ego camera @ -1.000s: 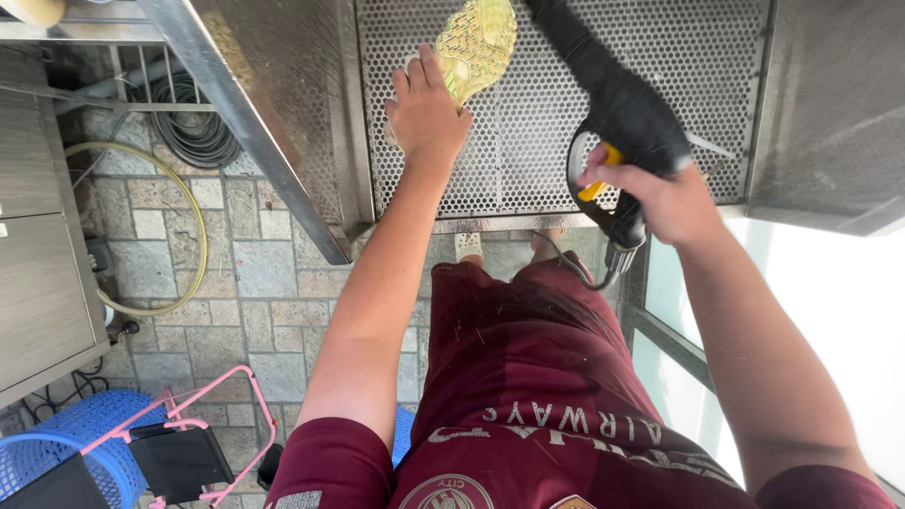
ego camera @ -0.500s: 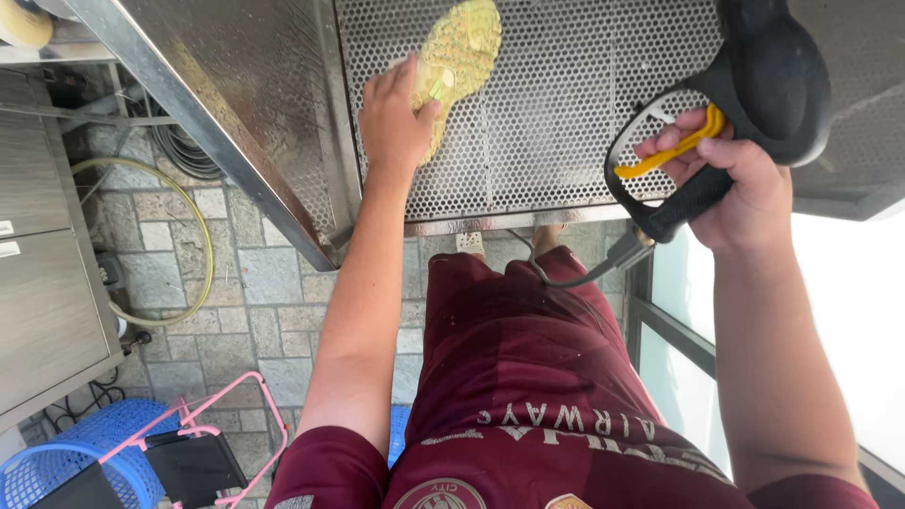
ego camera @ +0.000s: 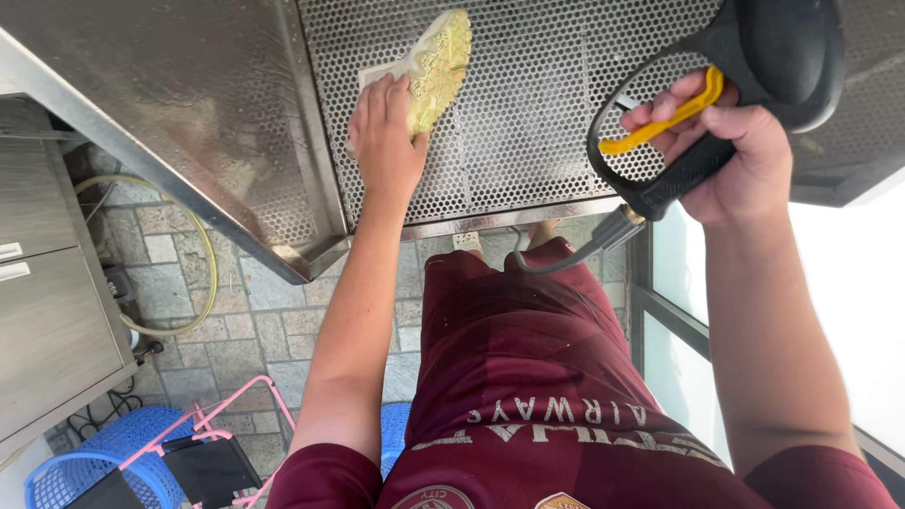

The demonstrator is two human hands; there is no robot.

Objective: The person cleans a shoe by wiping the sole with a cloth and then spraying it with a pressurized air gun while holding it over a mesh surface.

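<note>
- While it lies against the perforated steel panel [ego camera: 528, 141], the yellow-green scouring pad [ego camera: 436, 66] has its long axis running from lower left to upper right, its rounded far end pointing up and away from the person.
- Flat on the pad's lower left part, the left hand [ego camera: 385, 141] presses it to the panel with fingers stretched out and close together; the palm is open, not curled round the pad.
- To the right, the right hand [ego camera: 731, 155] is closed round the black handle of a pressure-washer spray gun [ego camera: 745, 75], with fingers hooked over its yellow trigger [ego camera: 665, 118]; whether the trigger is pulled cannot be told.
- The gun's bulky black body rises toward the top right corner, and its muzzle is out of view.
- From the foot of the handle a metal fitting and a dark hose [ego camera: 566, 259] curve down across the panel's lower edge.
- Left of the panel, a plain sheet-steel surface [ego camera: 179, 104] slopes down to a folded edge.
- Below it lie grey stone paving [ego camera: 255, 320], a looped pale garden hose [ego camera: 203, 264], a grey cabinet [ego camera: 47, 320] and, lower left, a blue plastic basket [ego camera: 113, 467] with a pink wire frame [ego camera: 222, 424].
- Nearest the camera are the person's maroon shorts and shirt [ego camera: 528, 396].
</note>
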